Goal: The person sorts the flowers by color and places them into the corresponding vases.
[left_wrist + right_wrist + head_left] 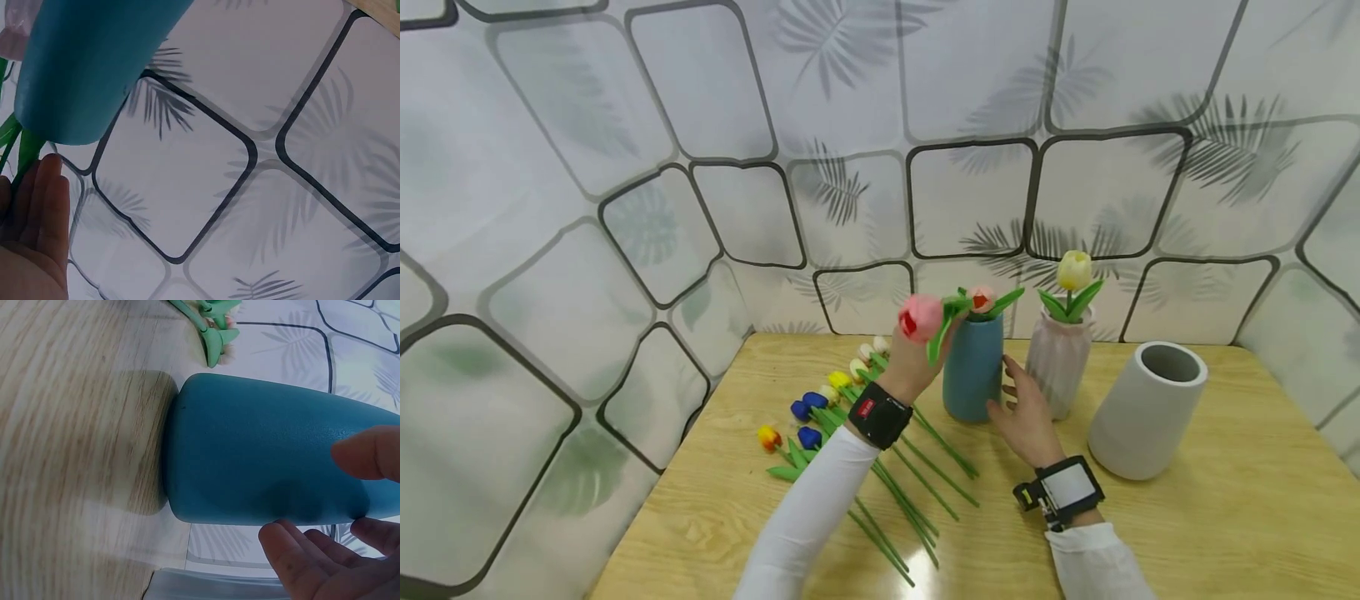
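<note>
Near the mouth of a blue vase (973, 375), my left hand (917, 358) holds a pink tulip (920, 318) by its green stem, the bloom tilted toward the left. In the left wrist view the fingers (51, 200) curl beside a green leaf (30, 150). Another pink tulip (981, 298) stands at the vase's mouth. My right hand (1026, 417) holds the vase's right side, thumb in front and fingertips along the side. The right wrist view shows this thumb (369, 453) over the vase (269, 450), which rests on the table.
Several loose tulips, among them blue ones (809, 437), a yellow one (839, 380) and an orange one (769, 438), lie at left on the wooden table (700, 500). At right are a pale pink vase (1060, 358) with a yellow tulip (1074, 271) and a white vase (1142, 417).
</note>
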### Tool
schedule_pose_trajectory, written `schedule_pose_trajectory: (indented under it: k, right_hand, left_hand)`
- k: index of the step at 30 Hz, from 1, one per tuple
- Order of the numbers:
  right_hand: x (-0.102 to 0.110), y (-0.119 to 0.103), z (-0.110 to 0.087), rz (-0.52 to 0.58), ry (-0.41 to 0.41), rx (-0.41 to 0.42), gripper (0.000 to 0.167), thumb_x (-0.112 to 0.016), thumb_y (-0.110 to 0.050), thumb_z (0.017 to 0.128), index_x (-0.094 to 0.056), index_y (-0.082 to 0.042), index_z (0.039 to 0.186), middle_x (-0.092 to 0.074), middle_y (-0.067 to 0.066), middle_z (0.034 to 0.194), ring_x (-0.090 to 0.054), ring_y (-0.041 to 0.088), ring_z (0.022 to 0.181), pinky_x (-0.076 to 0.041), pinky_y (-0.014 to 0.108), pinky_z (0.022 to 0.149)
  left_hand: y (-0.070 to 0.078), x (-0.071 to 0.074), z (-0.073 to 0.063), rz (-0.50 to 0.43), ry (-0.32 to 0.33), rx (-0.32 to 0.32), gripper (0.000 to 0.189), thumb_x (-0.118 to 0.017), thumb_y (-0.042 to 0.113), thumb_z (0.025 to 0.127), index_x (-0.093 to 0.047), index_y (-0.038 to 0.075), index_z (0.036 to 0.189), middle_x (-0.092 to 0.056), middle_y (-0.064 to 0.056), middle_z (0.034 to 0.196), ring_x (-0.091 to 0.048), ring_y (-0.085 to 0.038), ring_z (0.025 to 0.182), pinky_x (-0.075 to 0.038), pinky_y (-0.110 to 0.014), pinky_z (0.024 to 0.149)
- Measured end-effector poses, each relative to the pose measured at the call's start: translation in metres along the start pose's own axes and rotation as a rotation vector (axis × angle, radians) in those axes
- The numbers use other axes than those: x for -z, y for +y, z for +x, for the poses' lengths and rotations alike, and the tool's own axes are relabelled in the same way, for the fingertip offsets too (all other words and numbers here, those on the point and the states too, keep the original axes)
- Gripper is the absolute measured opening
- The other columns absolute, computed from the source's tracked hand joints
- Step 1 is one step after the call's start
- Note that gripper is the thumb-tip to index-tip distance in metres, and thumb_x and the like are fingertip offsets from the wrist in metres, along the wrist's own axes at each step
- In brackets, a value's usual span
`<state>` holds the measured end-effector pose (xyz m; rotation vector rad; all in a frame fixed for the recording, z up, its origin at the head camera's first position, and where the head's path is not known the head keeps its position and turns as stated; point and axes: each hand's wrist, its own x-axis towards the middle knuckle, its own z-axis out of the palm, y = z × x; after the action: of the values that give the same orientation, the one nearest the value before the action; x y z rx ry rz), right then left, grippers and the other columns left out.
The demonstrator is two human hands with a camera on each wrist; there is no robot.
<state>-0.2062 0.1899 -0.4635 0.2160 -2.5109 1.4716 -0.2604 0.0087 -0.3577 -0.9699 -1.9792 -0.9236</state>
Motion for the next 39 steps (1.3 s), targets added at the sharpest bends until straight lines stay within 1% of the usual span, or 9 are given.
schedule_pose_trajectory:
  k: [5,8,17,21,24,29,34,36,39]
  right_hand:
    - [-0.001,-0.002,0.0,-0.008,-0.003,-0.017,0.073,-0.06,-0.003,0.094,-0.02,0.001,0.156,-0.033,0.032,0.15,-0.048,0.052,0.125,-0.047,0.061,0.095]
    - [-0.001,-0.002,0.0,-0.011,0.0,-0.023,0.073,-0.06,-0.003,0.094,-0.02,0.0,0.156,-0.033,0.031,0.15,-0.049,0.051,0.125,-0.047,0.061,0.095]
    - [-0.002,-0.001,0.0,-0.006,-0.007,-0.028,0.072,-0.059,-0.004,0.095,-0.02,0.001,0.156,-0.032,0.033,0.149,-0.049,0.052,0.124,-0.047,0.061,0.095]
    - [-0.002,0.0,0.001,-0.006,-0.004,-0.024,0.071,-0.058,-0.005,0.096,-0.02,0.001,0.156,-0.033,0.033,0.148,-0.05,0.052,0.122,-0.048,0.061,0.094]
    - [-0.001,0.0,0.001,0.002,-0.003,-0.021,0.069,-0.056,-0.006,0.097,-0.02,0.001,0.155,-0.033,0.033,0.148,-0.05,0.052,0.122,-0.048,0.06,0.093]
    - [0.0,0.001,0.0,0.008,0.001,-0.013,0.068,-0.055,-0.005,0.097,-0.02,0.002,0.155,-0.034,0.034,0.147,-0.05,0.052,0.122,-0.048,0.061,0.093]
    - [-0.001,0.002,-0.001,0.003,0.011,0.008,0.067,-0.055,-0.005,0.097,-0.022,0.003,0.154,-0.035,0.034,0.145,-0.052,0.052,0.12,-0.049,0.061,0.091]
    - [-0.001,0.002,0.0,-0.002,0.013,0.014,0.066,-0.055,-0.005,0.097,-0.022,0.003,0.154,-0.035,0.034,0.145,-0.053,0.052,0.119,-0.049,0.061,0.091]
    - [0.0,0.003,0.0,-0.006,0.014,0.017,0.064,-0.054,-0.005,0.098,-0.023,0.003,0.153,-0.035,0.033,0.145,-0.054,0.052,0.117,-0.049,0.061,0.091]
  left_hand:
    - [-0.005,-0.005,0.014,0.384,-0.062,0.008,0.017,-0.067,0.019,0.095,-0.062,0.005,0.089,-0.062,-0.009,0.067,-0.064,-0.023,0.059,-0.053,-0.035,0.052]
    - [-0.008,-0.007,0.02,0.411,-0.127,0.03,0.017,-0.063,0.024,0.098,-0.062,0.007,0.098,-0.067,-0.008,0.078,-0.067,-0.022,0.071,-0.055,-0.035,0.058]
    - [-0.014,-0.012,0.017,0.364,-0.205,-0.005,0.015,-0.065,0.021,0.097,-0.07,0.008,0.099,-0.066,-0.008,0.101,-0.06,-0.024,0.098,-0.052,-0.03,0.083]
    - [-0.014,-0.011,0.02,0.338,-0.278,0.081,0.021,-0.061,0.025,0.1,-0.068,0.007,0.095,-0.063,-0.016,0.108,-0.058,-0.031,0.1,-0.051,-0.037,0.085]
    - [-0.014,-0.009,0.029,0.275,-0.348,0.151,0.026,-0.06,0.022,0.101,-0.062,0.008,0.079,-0.062,-0.017,0.097,-0.058,-0.032,0.094,-0.047,-0.04,0.083]
    - [-0.012,-0.007,0.05,0.109,-0.598,0.29,0.045,-0.053,0.017,0.104,-0.041,0.013,0.06,-0.04,-0.005,0.057,-0.043,-0.02,0.057,-0.035,-0.031,0.062]
    - [-0.012,-0.007,0.068,0.021,-0.892,0.479,0.046,-0.044,0.031,0.107,-0.043,0.016,0.063,-0.032,0.003,0.055,-0.032,-0.012,0.05,-0.03,-0.027,0.055]
    - [-0.011,-0.002,0.073,-0.016,-0.958,0.527,0.045,-0.045,0.033,0.106,-0.044,0.016,0.065,-0.032,0.003,0.056,-0.03,-0.011,0.049,-0.03,-0.027,0.053]
    - [-0.005,0.007,0.08,-0.021,-0.976,0.499,0.045,-0.048,0.031,0.106,-0.043,0.016,0.063,-0.031,0.004,0.055,-0.028,-0.01,0.048,-0.028,-0.026,0.052]
